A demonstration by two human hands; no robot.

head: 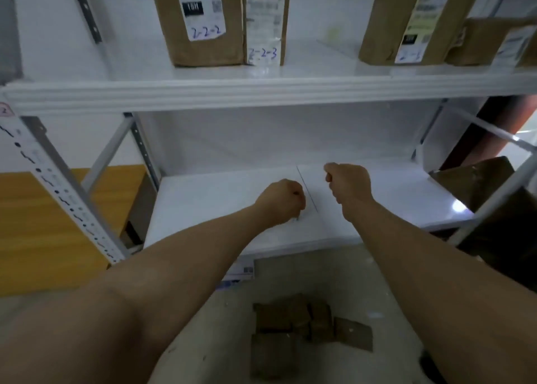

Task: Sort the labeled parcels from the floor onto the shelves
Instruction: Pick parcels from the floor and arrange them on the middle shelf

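The left hand (280, 202) and right hand (347, 184) hovered over the lower shelf (203, 203), each grip curled closed, apparently empty. The brown parcels (305, 328) lay on the floor (334, 273) below, back toward the person, between both forearms.

Parcel storeroom — white steel rack (261, 95) with perforated uprights, brown cartons (200, 20) bearing shipping labels and handwritten slot codes, more parcels (305, 325) on bare concrete floor.

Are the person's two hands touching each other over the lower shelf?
Apart. The head view shows bare white lower shelf between the left hand and the right hand.
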